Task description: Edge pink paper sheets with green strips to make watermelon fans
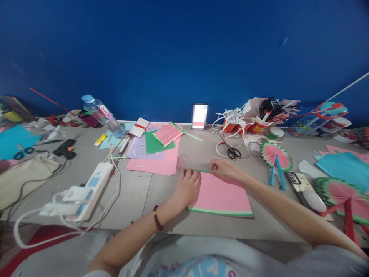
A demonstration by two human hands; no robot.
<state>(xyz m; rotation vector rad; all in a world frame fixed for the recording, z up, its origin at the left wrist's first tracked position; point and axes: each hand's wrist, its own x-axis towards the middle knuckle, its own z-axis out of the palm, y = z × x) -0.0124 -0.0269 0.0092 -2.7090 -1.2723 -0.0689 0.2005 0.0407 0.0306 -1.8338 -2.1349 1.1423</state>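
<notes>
A pink sheet of paper (221,194) lies on the table in front of me, with green strips along its near and far edges. My left hand (187,186), with a dark red bead bracelet (157,218) at the wrist, is at the sheet's far left corner, its fingers curled down on the edge. Closed, my right hand (223,169) rests at the far edge, its fingertips bent against the paper and partly hidden. Beyond the hands lie black-handled scissors (233,152) and a roll of clear tape (245,151).
To the left are a white power strip (96,188), a glue gun (65,149) and a plastic bottle (105,115). A pleated pink sheet (168,134) lies on coloured papers. Watermelon-like paper fans (276,156), a phone (296,184) and a mouse (314,201) are on the right. A lit phone (200,116) leans against the wall.
</notes>
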